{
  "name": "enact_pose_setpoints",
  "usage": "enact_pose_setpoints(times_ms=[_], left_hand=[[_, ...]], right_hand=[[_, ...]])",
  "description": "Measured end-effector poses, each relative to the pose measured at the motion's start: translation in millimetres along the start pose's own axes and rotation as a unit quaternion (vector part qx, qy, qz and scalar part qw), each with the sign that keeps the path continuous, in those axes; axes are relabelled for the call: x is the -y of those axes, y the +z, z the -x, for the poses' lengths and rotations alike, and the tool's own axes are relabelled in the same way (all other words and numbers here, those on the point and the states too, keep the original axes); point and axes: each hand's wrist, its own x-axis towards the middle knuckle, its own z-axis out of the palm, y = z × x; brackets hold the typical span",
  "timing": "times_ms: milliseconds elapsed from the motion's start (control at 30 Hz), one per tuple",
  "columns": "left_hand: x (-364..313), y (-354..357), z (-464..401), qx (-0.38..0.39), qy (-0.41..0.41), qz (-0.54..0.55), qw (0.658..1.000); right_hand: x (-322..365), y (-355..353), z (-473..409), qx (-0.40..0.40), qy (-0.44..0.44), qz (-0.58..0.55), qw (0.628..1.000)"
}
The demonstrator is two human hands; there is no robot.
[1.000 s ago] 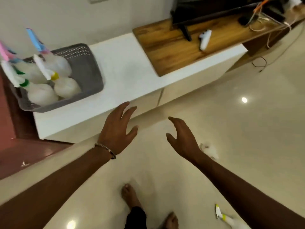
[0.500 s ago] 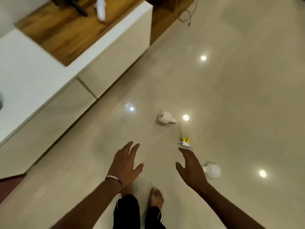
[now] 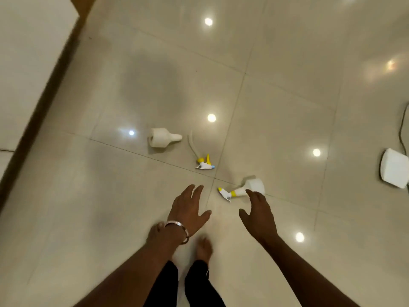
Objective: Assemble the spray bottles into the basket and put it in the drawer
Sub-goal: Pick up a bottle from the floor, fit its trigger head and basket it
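On the glossy tiled floor lies a white bottle body without a head [image 3: 162,137], on its side. Next to it is a loose yellow-and-white spray head with its tube [image 3: 203,161]. Closer to me lies an assembled spray bottle with a yellow collar [image 3: 245,189], also on its side. My right hand [image 3: 259,214] hovers with spread fingers just in front of that assembled bottle, fingertips near its neck. My left hand [image 3: 188,210], with a bracelet at the wrist, is spread above the floor, holding nothing. The basket and drawer are out of view.
The white cabinet [image 3: 26,63] with a dark base edge runs along the left. A white box-like device with a cable [image 3: 395,170] sits on the floor at the right edge. My bare feet [image 3: 203,247] stand just below the hands. Ceiling lights reflect in the tiles.
The view has swung down and right from the cabinet and basket to the floor. Bottle parts have come closer, and both hands have moved toward them, the right one near the assembled bottle.
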Motion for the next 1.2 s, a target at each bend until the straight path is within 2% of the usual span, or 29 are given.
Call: enact_pose_setpoints(times_ms=[200, 267, 367, 433, 500, 567, 633, 833, 900, 1033, 1100, 1200], left_hand=[[-50, 74, -80, 0.046, 0.039, 0.021, 0.998], [-63, 107, -106, 0.050, 0.012, 0.076, 0.996], [-81, 160, -140, 0.074, -0.087, 0.186, 0.976], [-87, 191, -160, 0.119, -0.177, 0.264, 0.941], [-91, 219, -179, 0.172, -0.258, 0.338, 0.888], [-91, 238, -192, 0.208, -0.304, 0.382, 0.848], [-91, 251, -199, 0.200, -0.327, 0.416, 0.824], [-90, 261, -213, 0.143, -0.366, 0.592, 0.704], [-90, 259, -217, 0.121, -0.359, 0.630, 0.678], [-89, 250, -216, 0.070, -0.326, 0.669, 0.664], [-86, 238, -211, 0.059, -0.312, 0.679, 0.661], [-80, 209, -204, 0.052, -0.292, 0.671, 0.679]], right_hand=[[-74, 25, -56, -0.014, 0.035, 0.010, 0.999], [-103, 36, -80, -0.014, 0.028, 0.039, 0.999], [-142, 54, -113, -0.012, 0.019, 0.070, 0.997], [-160, 66, -132, -0.011, 0.008, 0.089, 0.996], [-174, 80, -150, -0.005, -0.014, 0.126, 0.992], [-178, 91, -165, 0.001, -0.031, 0.162, 0.986], [-179, 101, -178, -0.007, -0.048, 0.177, 0.983], [-180, 115, -205, -0.008, -0.078, 0.237, 0.968], [-182, 113, -211, -0.024, -0.070, 0.215, 0.974], [-188, 109, -212, -0.035, -0.038, 0.062, 0.997], [-186, 103, -207, -0.050, -0.042, -0.039, 0.997], [-170, 94, -194, -0.053, -0.004, -0.195, 0.979]])
